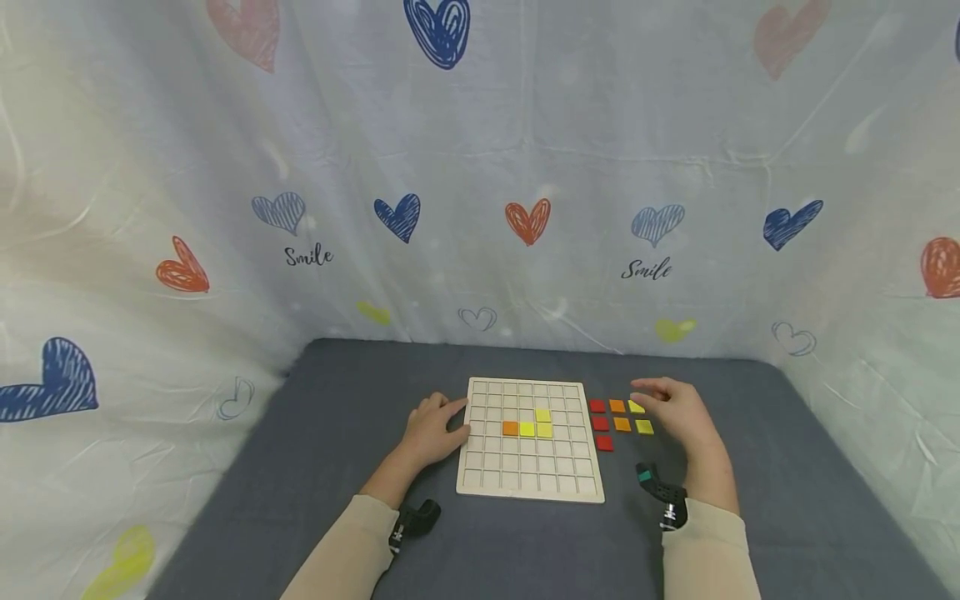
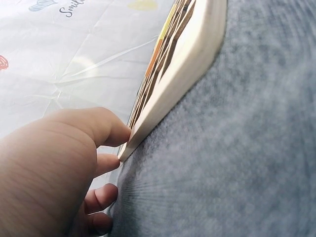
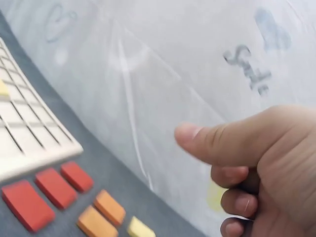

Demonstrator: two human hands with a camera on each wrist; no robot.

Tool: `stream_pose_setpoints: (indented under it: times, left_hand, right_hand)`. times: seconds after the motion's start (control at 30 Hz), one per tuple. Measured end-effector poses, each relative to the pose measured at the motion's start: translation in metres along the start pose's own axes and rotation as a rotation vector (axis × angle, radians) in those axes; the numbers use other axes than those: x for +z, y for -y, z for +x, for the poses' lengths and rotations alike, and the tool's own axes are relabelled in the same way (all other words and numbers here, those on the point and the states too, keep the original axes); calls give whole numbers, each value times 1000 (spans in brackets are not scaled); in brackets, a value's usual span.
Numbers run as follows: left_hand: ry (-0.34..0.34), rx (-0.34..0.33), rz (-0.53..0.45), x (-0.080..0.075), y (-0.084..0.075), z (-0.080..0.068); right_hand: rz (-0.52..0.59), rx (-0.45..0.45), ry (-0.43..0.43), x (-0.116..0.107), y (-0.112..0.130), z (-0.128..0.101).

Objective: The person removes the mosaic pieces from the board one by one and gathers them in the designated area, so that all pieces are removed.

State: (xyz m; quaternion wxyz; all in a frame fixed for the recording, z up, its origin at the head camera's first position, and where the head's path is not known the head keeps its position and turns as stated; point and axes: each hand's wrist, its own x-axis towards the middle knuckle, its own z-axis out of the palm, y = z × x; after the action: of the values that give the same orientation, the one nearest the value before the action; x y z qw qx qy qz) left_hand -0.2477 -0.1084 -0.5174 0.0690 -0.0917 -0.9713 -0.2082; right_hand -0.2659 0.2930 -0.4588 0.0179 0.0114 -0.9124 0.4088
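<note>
1. Head view: the wooden grid board (image 1: 531, 442) lies centre-low in the frame on the grey cloth (image 1: 315, 433). It holds an orange tile (image 1: 510, 428) and three yellow tiles (image 1: 542, 423) in its middle rows. The left hand (image 1: 431, 433) sits at the board's left edge, fingers touching the rim, nothing gripped. The right hand (image 1: 675, 412) hovers right of centre over the loose tiles (image 1: 619, 421), which are 3 red, 2 orange and 2 yellow in short columns just beside the board's right edge. Its fingers are loosely curled and apart from the tiles. Risk: the palm hangs above the right-hand yellow tiles, so a low reach could scatter the columns or knock a neighbour.

2. Left wrist view: fingertips (image 2: 116, 131) press the board's corner (image 2: 129, 148) at frame centre-left, with the other fingers curled under lower left, empty. Risk: the contact is a push only, w/o a real grip. If the hand leans in, the board could slide on the cloth and shake the placed tiles, though their cell walls should hold them.

3. Right wrist view: blurred. The thumb (image 3: 217, 140) is extended mid-frame and the fingers are folded at lower right, probably holding nothing. Red tiles (image 3: 47, 190) and orange ones (image 3: 101, 215) lie lower left. Risk: tiles sit close together, so a pinch may catch two at once.
</note>
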Motion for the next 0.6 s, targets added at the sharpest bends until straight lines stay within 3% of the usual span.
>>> stream_pose_setpoints:
  times: [0.23,0.37,0.6]
  left_hand:
    - [-8,10,-16,0,0,0]
    - [-4,8,-18,0,0,0]
    - [-9,18,-33,-2,0,-3]
  right_hand:
    - [29,-124,-34,26,25,8]
    - [0,-217,8,39,43,6]
    - [-92,-273,125,73,57,7]
